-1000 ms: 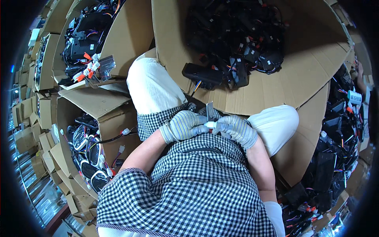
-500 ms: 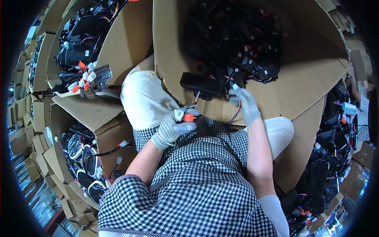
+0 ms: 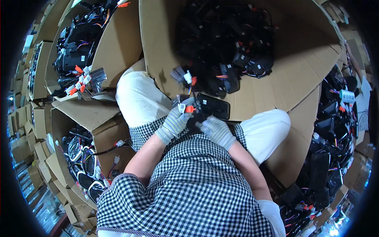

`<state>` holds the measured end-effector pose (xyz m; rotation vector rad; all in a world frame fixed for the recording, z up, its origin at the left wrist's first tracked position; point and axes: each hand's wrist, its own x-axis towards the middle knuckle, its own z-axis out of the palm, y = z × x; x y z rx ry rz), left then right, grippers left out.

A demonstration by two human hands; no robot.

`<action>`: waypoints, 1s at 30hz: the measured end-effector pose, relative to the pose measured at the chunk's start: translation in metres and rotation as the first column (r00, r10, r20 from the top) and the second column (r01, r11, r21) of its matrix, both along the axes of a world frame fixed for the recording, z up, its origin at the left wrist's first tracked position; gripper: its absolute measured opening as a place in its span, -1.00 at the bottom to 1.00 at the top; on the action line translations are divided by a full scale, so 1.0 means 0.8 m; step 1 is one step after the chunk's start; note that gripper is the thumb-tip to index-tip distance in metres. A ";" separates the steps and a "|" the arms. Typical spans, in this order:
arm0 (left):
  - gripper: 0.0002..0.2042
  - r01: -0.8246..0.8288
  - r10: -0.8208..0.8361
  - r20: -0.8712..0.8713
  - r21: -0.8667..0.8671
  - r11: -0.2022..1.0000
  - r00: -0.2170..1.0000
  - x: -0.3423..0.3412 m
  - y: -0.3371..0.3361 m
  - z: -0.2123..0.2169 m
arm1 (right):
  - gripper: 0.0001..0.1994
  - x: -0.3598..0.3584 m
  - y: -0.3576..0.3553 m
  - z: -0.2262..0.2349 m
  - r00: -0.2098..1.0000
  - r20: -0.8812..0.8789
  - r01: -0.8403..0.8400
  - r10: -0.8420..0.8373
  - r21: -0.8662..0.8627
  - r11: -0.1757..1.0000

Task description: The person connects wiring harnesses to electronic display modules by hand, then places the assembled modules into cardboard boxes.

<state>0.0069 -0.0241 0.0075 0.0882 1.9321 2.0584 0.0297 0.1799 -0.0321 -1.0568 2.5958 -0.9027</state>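
Observation:
My left hand [image 3: 176,122], in a striped knit glove, pinches a small white and orange connector [image 3: 185,108] on a wire lead above my lap. Close beside it, my gloved right hand [image 3: 215,130] grips the lower edge of a flat black module [image 3: 213,106] that rests against the front wall of a large cardboard box [image 3: 300,75]. The wires run from the module to the connector. Inside that box lies a heap of black modules with coloured wires [image 3: 227,43].
Open cardboard boxes stand all round my knees: one at upper left with black parts and orange connectors [image 3: 77,51], one at lower left with round black units [image 3: 83,166], and more black parts at right [image 3: 331,146]. Flattened cartons [image 3: 23,130] are stacked at far left.
My right hand reached up to the box, then came back down to my lap beside the left. A black module now lies at the box edge by my hands.

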 end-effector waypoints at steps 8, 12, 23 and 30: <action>-0.75 -0.331 0.266 0.220 0.356 0.874 0.939 -0.042 0.049 0.031 | -0.79 -0.016 0.028 0.037 0.997 0.020 -0.079 0.076 0.299 0.951; -0.82 -0.300 0.252 0.195 0.276 0.913 0.948 -0.020 0.049 0.052 | -0.83 -0.022 0.044 0.068 0.851 -0.006 0.515 -0.525 0.206 0.832; -0.61 -0.179 0.171 0.083 0.100 0.979 0.982 0.004 0.020 0.038 | -0.76 -0.058 -0.006 0.018 0.918 0.253 0.181 -0.304 0.416 0.891; -0.76 -0.244 0.270 0.089 -0.228 0.943 0.959 -0.019 0.031 0.052 | -0.81 -0.032 0.006 0.053 0.967 0.186 -0.241 0.173 0.449 0.860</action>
